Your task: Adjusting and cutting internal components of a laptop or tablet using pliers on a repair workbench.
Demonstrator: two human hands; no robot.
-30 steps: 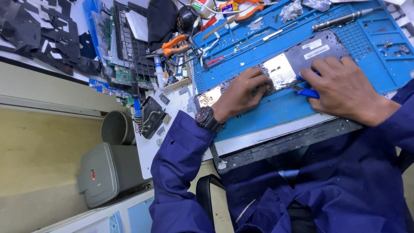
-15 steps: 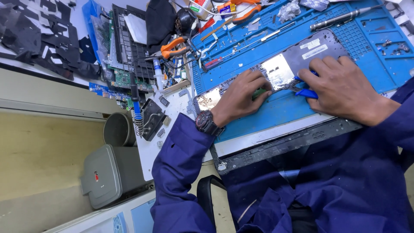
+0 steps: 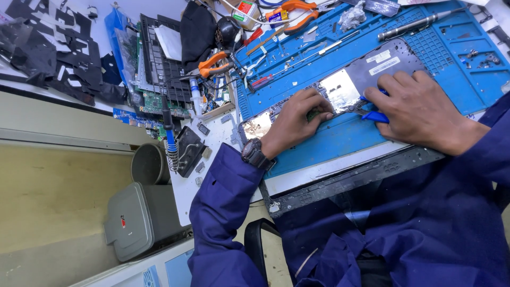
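Gripping blue tool [image 3: 376, 115], steadying laptop board [image 3: 366, 72]

Opened laptop base w/ foil shielding [image 3: 350, 87] lies on blue silicone repair mat [image 3: 457, 58]; orange-handled pliers [image 3: 215, 65] left of mat, grey lidded bin [image 3: 135, 218] below bench edge.

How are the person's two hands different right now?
The left hand wears a dark wristwatch; the right hand has a bare wrist. The left hand presses its curled fingers on the laptop part's lower edge, over something green, while the right hand grips a blue-handled tool. The left sits toward the part's shiny end, the right toward its dark end. Both come out of dark blue sleeves and rest over the blue mat.
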